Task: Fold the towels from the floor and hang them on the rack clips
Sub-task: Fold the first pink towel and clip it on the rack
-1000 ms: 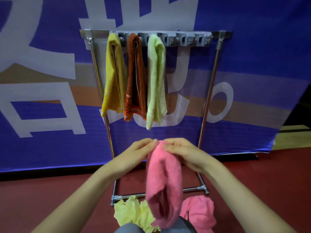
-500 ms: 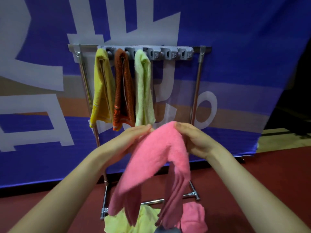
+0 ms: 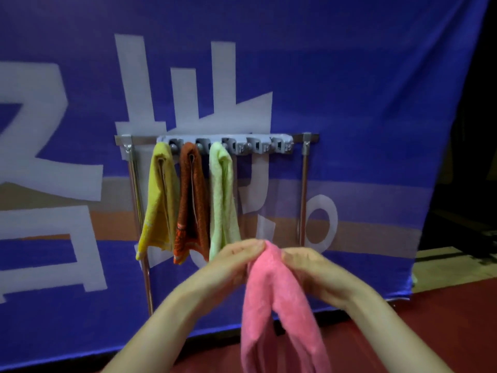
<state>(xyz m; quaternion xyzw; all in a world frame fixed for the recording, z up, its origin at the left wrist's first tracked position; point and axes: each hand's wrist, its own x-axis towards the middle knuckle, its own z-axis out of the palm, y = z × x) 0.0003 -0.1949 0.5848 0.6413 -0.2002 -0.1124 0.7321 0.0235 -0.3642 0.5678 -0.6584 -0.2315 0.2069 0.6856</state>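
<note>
A pink towel hangs folded over in front of me, pinched at its top fold by my left hand and my right hand. Its two halves droop down past the bottom edge of the view. Behind it stands a metal rack with a grey strip of clips along its top bar. A yellow towel, an orange-brown towel and a pale green towel hang from the left clips. The clips on the right hold nothing. The pink towel's top is below those clips.
A large blue banner with white characters covers the wall behind the rack. Dark red floor runs below it at the right. The rack's base and the floor towels are out of view.
The view has tilted upward, so the rack sits lower in frame and the floor towels have dropped out of sight. My hands have drawn closer together on the pink towel's top fold.
</note>
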